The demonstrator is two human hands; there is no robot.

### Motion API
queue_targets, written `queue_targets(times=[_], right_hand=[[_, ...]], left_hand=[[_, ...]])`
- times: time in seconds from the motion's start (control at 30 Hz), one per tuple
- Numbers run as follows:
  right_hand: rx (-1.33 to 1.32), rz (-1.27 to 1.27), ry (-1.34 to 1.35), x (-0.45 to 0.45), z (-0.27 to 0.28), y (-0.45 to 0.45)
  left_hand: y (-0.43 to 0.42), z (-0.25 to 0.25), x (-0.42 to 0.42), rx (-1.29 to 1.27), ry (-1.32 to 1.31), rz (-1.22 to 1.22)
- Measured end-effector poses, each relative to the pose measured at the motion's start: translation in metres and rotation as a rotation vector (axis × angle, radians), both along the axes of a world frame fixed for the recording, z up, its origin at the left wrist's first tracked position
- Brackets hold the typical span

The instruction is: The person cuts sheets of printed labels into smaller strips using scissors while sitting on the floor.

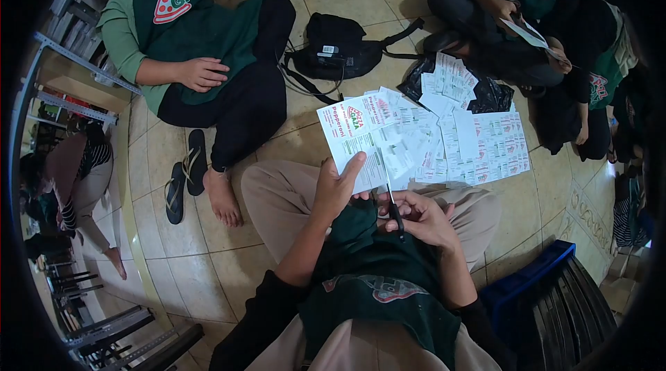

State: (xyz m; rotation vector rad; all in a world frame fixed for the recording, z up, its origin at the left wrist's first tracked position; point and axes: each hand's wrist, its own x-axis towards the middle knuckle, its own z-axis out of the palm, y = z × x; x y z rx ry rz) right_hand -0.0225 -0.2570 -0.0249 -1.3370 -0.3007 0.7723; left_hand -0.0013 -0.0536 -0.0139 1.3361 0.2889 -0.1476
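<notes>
Between the thumb and fingers of my left hand (338,190) is a printed sheet (345,138) with red and green "Pizza Gaza" and "Pepperoni" lettering. It is raised above my lap and tilted. My right hand (424,217) is closed around the black handle of a pair of scissors (394,213). The scissor blades point up along the sheet's right edge; whether they touch the paper I cannot tell. Beyond my hands, more printed sheets (496,145) lie spread and overlapping on the floor. Smaller cut pieces (449,83) rest on a black plastic bag (490,95).
A seated person (201,76) in a green apron is at the front left, near sandals (176,192). A black backpack (340,45) lies ahead. People sit at the upper right, one holding paper (525,32). A blue-edged black crate (548,294) stands at my right; metal shelving (87,58) lines the left.
</notes>
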Motion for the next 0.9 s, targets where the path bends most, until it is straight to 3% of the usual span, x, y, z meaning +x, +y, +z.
queue_targets(times=[0.13, 0.2, 0.6, 0.9], right_hand=[[0.16, -0.06, 0.101, 0.001, 0.006, 0.0], [0.231, 0.044, 0.11, 0.004, 0.011, -0.005], [0.337, 0.206, 0.175, 0.011, 0.009, -0.015], [0.344, 0.163, 0.195, 0.009, 0.007, -0.011]], left_hand=[[0.002, 0.002, -0.001, 0.057, 0.019, -0.039], [0.004, 0.002, -0.001, 0.08, 0.043, -0.059], [0.006, 0.0, -0.002, -0.063, 0.001, -0.114], [0.004, -0.005, -0.002, -0.144, -0.008, -0.063]])
